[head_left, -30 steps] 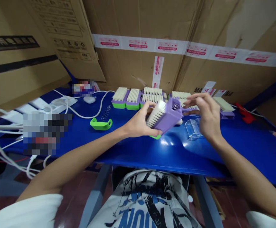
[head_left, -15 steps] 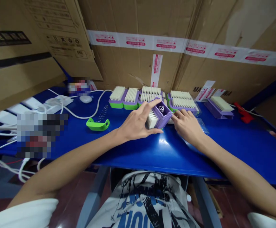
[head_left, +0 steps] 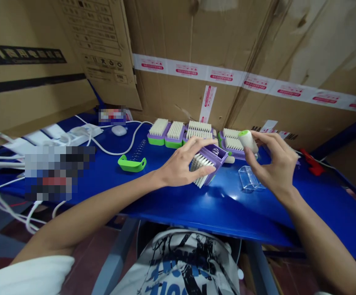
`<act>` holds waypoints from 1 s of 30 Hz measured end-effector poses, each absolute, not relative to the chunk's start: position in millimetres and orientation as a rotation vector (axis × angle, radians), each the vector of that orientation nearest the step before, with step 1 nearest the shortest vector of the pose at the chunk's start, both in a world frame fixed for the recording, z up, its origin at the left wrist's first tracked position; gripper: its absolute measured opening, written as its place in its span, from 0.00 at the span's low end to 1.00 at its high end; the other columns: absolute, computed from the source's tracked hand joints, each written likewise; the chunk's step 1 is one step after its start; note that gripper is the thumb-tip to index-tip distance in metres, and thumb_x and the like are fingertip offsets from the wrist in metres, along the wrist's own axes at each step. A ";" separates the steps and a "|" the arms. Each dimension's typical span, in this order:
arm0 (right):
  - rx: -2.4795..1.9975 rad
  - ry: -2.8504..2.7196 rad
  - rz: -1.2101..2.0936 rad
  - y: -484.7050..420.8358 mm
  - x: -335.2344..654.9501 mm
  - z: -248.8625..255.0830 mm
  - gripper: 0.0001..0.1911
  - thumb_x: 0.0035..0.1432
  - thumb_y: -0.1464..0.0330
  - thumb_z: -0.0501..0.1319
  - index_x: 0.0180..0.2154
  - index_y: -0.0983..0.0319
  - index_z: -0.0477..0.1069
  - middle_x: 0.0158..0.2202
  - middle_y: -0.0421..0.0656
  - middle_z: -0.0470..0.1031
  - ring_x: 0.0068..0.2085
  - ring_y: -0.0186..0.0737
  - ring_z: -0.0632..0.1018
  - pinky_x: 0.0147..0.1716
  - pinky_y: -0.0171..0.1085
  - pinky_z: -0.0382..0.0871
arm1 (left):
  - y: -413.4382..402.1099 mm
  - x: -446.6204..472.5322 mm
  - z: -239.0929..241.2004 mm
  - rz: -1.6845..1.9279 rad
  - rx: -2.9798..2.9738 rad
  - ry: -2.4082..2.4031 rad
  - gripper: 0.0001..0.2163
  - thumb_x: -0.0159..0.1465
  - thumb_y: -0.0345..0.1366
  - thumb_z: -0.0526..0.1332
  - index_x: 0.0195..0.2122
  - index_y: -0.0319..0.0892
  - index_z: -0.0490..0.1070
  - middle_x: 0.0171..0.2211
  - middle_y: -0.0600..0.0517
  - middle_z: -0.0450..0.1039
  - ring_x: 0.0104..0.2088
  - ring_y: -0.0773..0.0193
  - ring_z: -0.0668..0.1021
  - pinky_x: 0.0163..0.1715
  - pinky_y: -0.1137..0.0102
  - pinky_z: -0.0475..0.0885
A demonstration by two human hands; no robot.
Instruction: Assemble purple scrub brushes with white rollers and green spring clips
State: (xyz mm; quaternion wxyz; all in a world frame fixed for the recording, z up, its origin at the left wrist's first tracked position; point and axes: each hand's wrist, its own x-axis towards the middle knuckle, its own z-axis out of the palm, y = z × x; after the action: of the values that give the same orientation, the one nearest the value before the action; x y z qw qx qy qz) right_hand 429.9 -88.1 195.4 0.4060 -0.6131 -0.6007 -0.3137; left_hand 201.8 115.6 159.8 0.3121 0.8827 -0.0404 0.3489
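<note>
My left hand (head_left: 185, 162) is closed around a purple brush (head_left: 216, 157) with rows of white bristles. The brush is tilted, its hollow side facing right, and a metal coil spring (head_left: 215, 151) shows inside. Off to the right, my right hand (head_left: 274, 164) pinches a white roller (head_left: 248, 141) with a green end between thumb and fingers, apart from the brush. Below that hand, a clear plastic case (head_left: 249, 178) lies on the blue table. At the left, a green handle-shaped bracket (head_left: 131, 164) rests beside a loose spring (head_left: 138, 150).
Several purple-and-green brushes (head_left: 158, 133) stand bristles up along the cardboard (head_left: 178, 94) behind. A power strip (head_left: 86, 133), white cables and a white mouse (head_left: 119, 130) occupy the left. A red object (head_left: 313, 163) lies far right.
My right hand has moved right and up, away from the brush, and now holds the white roller. The clear case has come more into view. My left hand keeps its hold on the brush.
</note>
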 end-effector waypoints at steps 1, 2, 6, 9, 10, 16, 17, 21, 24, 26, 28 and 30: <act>-1.516 -1.496 -0.756 -89.5 427.1 198.7 0.15 0.74 0.63 0.70 0.60 0.52 0.83 0.50 0.48 0.88 0.46 0.51 0.87 0.49 0.53 0.84 | 117.4 203.4 159.1 0.917 2.233 -0.131 0.34 0.75 0.61 0.70 0.76 0.53 0.68 0.70 0.40 0.76 0.68 0.42 0.81 0.70 0.47 0.79; -1.489 -1.487 -0.716 -90.7 423.8 202.6 0.14 0.73 0.62 0.71 0.58 0.52 0.83 0.49 0.47 0.88 0.45 0.51 0.87 0.48 0.52 0.83 | 119.6 205.1 158.4 0.909 2.139 -0.149 0.34 0.75 0.61 0.71 0.76 0.52 0.68 0.70 0.40 0.77 0.68 0.43 0.82 0.70 0.48 0.78; -1.457 -1.522 -0.503 -91.2 406.8 229.9 0.12 0.71 0.61 0.74 0.53 0.54 0.86 0.48 0.45 0.90 0.44 0.48 0.88 0.46 0.48 0.83 | 129.7 210.7 157.9 0.820 1.886 -0.138 0.26 0.82 0.60 0.63 0.69 0.48 0.78 0.68 0.40 0.82 0.68 0.45 0.83 0.70 0.52 0.79; -1.506 -1.611 -0.332 -84.3 391.8 256.7 0.11 0.71 0.60 0.75 0.52 0.55 0.87 0.47 0.44 0.91 0.42 0.47 0.88 0.44 0.46 0.83 | 133.2 213.2 158.6 0.804 1.838 -0.099 0.23 0.79 0.56 0.68 0.65 0.46 0.83 0.62 0.42 0.87 0.60 0.50 0.88 0.63 0.56 0.83; -1.520 -1.669 -0.282 -80.7 387.4 264.2 0.11 0.72 0.60 0.75 0.52 0.56 0.88 0.48 0.44 0.91 0.42 0.47 0.88 0.44 0.46 0.84 | 132.9 213.7 158.7 0.836 1.836 -0.085 0.23 0.76 0.56 0.72 0.64 0.45 0.84 0.58 0.43 0.89 0.55 0.52 0.89 0.59 0.57 0.85; -1.561 -1.999 -0.188 -66.2 379.0 277.9 0.09 0.76 0.64 0.69 0.51 0.55 0.90 0.47 0.43 0.92 0.45 0.49 0.91 0.47 0.45 0.83 | 124.6 213.7 158.1 1.053 1.879 -0.028 0.19 0.66 0.47 0.82 0.53 0.43 0.87 0.46 0.47 0.90 0.43 0.58 0.87 0.50 0.62 0.85; -1.573 -1.997 -0.198 -66.3 380.3 276.1 0.09 0.77 0.64 0.69 0.52 0.54 0.90 0.48 0.43 0.92 0.46 0.49 0.91 0.47 0.45 0.83 | 123.8 213.6 158.2 1.066 1.892 -0.038 0.18 0.67 0.46 0.81 0.52 0.43 0.87 0.46 0.47 0.90 0.43 0.59 0.87 0.49 0.62 0.84; -1.558 -1.953 -0.236 -67.8 386.2 267.0 0.10 0.77 0.65 0.70 0.53 0.54 0.90 0.49 0.44 0.92 0.50 0.52 0.92 0.49 0.46 0.85 | 123.7 212.6 159.2 1.094 1.912 -0.061 0.16 0.67 0.45 0.81 0.51 0.43 0.88 0.46 0.47 0.89 0.42 0.60 0.86 0.47 0.64 0.83; -1.539 -1.947 -0.203 -66.2 388.2 261.2 0.10 0.78 0.64 0.70 0.54 0.55 0.89 0.50 0.45 0.92 0.51 0.52 0.91 0.52 0.48 0.86 | 125.3 211.1 160.1 1.123 1.950 -0.073 0.16 0.68 0.47 0.81 0.52 0.45 0.89 0.44 0.48 0.88 0.42 0.61 0.86 0.47 0.64 0.83; -1.535 -1.920 -0.176 -64.1 388.1 257.4 0.10 0.78 0.63 0.71 0.55 0.56 0.89 0.51 0.45 0.92 0.50 0.52 0.91 0.53 0.48 0.86 | 126.2 210.4 160.0 1.137 1.982 -0.081 0.16 0.69 0.48 0.80 0.52 0.45 0.89 0.43 0.49 0.87 0.42 0.61 0.85 0.47 0.64 0.84; -1.504 -1.877 -0.191 -61.7 387.5 253.1 0.10 0.77 0.63 0.72 0.55 0.56 0.90 0.51 0.45 0.92 0.49 0.50 0.92 0.51 0.47 0.86 | 127.1 210.4 159.1 1.152 1.987 -0.075 0.17 0.69 0.49 0.81 0.52 0.45 0.88 0.43 0.49 0.87 0.42 0.61 0.85 0.47 0.65 0.83; -1.454 -1.852 -0.228 -59.6 386.7 248.3 0.11 0.76 0.65 0.73 0.56 0.56 0.91 0.51 0.45 0.92 0.50 0.50 0.92 0.51 0.45 0.87 | 127.6 210.9 158.0 1.160 1.971 -0.071 0.19 0.68 0.50 0.82 0.52 0.44 0.88 0.43 0.49 0.88 0.42 0.61 0.86 0.47 0.66 0.83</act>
State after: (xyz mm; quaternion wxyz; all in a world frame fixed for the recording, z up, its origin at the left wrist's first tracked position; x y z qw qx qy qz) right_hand 386.7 -59.6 248.3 0.3782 -0.5690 -0.7247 -0.0891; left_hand 210.9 127.6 158.0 0.4138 0.7843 -0.0284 0.4614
